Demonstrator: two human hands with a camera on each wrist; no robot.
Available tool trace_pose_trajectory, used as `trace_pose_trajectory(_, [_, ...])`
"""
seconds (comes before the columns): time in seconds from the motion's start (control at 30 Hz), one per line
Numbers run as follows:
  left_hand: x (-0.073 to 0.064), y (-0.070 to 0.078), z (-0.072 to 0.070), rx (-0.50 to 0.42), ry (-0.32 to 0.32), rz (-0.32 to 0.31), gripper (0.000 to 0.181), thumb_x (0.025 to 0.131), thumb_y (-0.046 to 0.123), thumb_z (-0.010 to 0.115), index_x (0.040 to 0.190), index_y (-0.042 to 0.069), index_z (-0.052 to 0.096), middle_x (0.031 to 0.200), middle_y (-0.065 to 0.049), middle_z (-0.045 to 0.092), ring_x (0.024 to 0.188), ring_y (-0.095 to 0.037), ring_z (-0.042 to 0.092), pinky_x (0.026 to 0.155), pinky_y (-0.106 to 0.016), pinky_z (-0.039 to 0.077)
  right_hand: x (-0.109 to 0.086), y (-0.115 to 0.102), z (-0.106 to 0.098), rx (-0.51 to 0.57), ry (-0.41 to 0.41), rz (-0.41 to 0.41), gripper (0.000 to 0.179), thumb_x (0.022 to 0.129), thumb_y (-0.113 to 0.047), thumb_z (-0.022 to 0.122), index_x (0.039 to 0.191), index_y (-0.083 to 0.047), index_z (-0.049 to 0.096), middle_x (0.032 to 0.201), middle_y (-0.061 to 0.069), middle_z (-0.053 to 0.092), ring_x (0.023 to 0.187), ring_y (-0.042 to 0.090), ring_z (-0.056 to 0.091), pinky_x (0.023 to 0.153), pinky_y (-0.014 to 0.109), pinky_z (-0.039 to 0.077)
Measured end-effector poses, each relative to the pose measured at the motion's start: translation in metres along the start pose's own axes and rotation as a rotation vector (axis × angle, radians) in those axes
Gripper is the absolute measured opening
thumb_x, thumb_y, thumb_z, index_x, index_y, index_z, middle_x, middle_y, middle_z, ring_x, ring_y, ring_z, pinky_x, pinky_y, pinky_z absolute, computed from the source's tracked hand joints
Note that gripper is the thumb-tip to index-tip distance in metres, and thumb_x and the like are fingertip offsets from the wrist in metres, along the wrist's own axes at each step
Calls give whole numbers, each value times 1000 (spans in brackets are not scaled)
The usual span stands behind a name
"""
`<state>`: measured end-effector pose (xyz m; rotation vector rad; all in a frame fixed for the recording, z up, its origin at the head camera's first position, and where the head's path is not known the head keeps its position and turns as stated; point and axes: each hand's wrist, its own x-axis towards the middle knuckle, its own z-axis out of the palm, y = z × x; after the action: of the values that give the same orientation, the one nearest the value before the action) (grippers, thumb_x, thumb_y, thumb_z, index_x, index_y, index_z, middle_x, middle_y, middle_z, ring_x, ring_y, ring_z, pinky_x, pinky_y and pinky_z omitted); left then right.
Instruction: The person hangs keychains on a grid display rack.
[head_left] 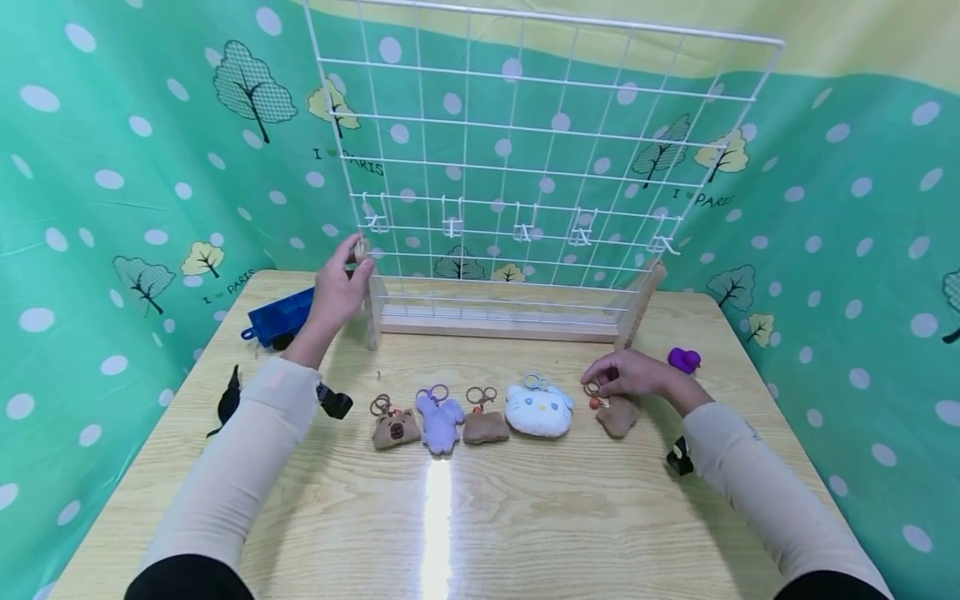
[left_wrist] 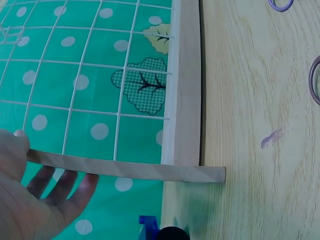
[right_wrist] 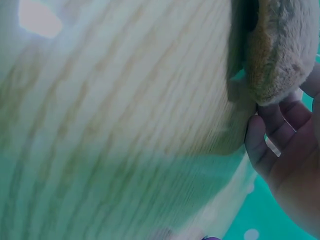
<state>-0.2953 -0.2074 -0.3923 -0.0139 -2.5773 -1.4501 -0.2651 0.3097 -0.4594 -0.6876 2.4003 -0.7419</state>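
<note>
At the rack's left end, my left hand (head_left: 339, 283) holds the wooden side post (head_left: 372, 312), thumb on one side and fingers on the other in the left wrist view. The post belongs to a white wire grid rack (head_left: 491, 137) on a wooden base (head_left: 495, 327). Over on the right, my right hand (head_left: 633, 372) pinches the metal ring of a brown plush keychain (head_left: 618, 417). The furry plush (right_wrist: 285, 50) hangs by the fingers in the right wrist view. Leftward lie a white cat-face keychain (head_left: 538, 410), a brown one (head_left: 485, 427), a lavender one (head_left: 440, 423) and a brown bear-face one (head_left: 396, 429).
Several white hooks (head_left: 522, 232) hang in a row across the grid. Behind my left forearm is a blue tray-like object (head_left: 279, 318), with a black item (head_left: 228, 398) nearer the left edge. A small purple object (head_left: 684, 360) sits right of my right hand. Patterned green curtains (head_left: 150, 208) surround the table.
</note>
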Motion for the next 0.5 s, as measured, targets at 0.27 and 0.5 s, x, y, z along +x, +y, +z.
trace_pose_trajectory(0.27, [2,0,2,9,4,15,57,109,41,43,162,30,26,149,-20,48,129,-42,56,100,-58,55,-2,2,3,-30,48,-16,23,90,-4,74,111,-14,73,82,-1,64,76,13,58,68,24,51])
trace_pose_trajectory(0.5, [2,0,2,-2,-1,-10,57,109,42,43,162,33,25,150,-19,47,129,-40,55,103,-58,53,-4,2,4,-45,110,-33,16,91,-6,75,103,-14,69,82,-1,63,76,13,57,69,24,50])
